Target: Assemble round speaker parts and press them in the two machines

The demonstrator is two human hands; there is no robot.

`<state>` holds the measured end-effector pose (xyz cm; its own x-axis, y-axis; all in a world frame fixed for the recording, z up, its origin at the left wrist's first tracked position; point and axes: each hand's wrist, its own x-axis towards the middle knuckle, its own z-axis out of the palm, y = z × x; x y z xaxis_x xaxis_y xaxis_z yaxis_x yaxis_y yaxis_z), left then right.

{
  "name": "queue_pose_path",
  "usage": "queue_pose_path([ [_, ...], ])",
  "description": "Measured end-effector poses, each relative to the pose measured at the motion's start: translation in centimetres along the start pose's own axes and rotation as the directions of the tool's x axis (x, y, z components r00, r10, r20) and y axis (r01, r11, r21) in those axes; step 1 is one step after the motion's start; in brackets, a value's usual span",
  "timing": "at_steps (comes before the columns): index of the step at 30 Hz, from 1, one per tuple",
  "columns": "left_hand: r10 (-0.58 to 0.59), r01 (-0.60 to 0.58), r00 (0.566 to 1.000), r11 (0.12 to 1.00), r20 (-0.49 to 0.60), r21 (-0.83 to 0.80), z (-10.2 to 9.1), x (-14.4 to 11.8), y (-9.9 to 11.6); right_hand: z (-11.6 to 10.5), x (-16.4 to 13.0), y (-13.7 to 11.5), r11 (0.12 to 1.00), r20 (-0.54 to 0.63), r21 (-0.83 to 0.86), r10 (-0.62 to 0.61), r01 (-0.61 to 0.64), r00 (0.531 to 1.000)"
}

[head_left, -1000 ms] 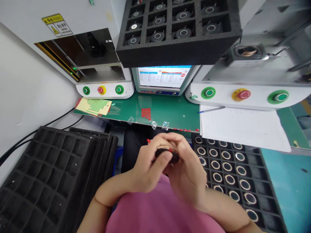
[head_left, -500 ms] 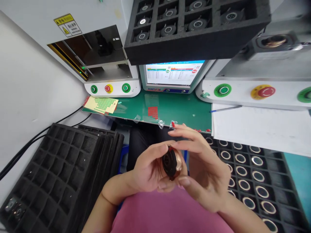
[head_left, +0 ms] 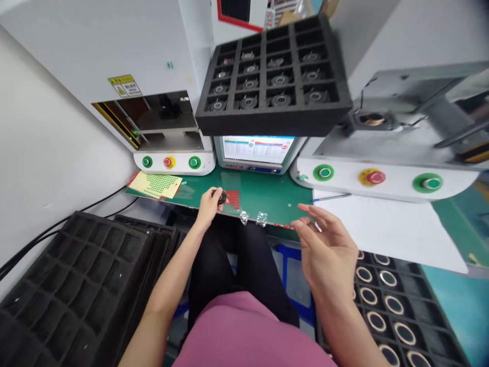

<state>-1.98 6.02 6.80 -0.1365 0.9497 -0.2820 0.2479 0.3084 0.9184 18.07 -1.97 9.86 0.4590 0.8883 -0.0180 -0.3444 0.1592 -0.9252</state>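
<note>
Round black part (head_left: 221,195) held in left hand (head_left: 209,204) at the green mat's (head_left: 267,188) front edge, beside red stickers (head_left: 233,200). Right hand (head_left: 328,244) open, empty. Advise steadying part before sticker contact.

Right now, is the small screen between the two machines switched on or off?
On. The screen glows white with rows of coloured fields, under the black foam tray and behind the green mat. Its text is too small to read.

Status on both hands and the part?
Left hand grips small dark round part over green mat, beside red sticker patch. Right hand open, empty, at mat edge. Nothing between them.
</note>
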Motion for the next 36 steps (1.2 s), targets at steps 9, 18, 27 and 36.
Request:
queue_pose_path([
  [9, -0.027, 0.141, 0.967, 0.885, -0.254, 0.444, -1.2, 8.5, -5.4, -2.3, 1.4, 0.5, 0.978, -0.124, 0.047, 0.206, -0.202, 0.971],
  [18, 0.197, 0.063, 0.925, 0.763, -0.325, 0.643, -1.3, 8.6, -6.5, -1.2, -0.1, -0.5, 0.953, 0.031, 0.145, 0.265, -0.267, 0.964],
  [27, 0.538, -0.347, 0.835, 0.679, -0.118, 0.647, -2.9, -3.5, -6.2, -2.5, -0.4, 2.5, 0.982, 0.083, -0.042, 0.187, -0.184, 0.979],
  [36, 0.346, 0.330, 0.684, 0.638, -0.642, 0.696, -15.5, -23.2, -7.4, -5.2, -1.3, 17.8, 0.757, 0.486, -0.566, -0.011, 0.325, 0.874],
])
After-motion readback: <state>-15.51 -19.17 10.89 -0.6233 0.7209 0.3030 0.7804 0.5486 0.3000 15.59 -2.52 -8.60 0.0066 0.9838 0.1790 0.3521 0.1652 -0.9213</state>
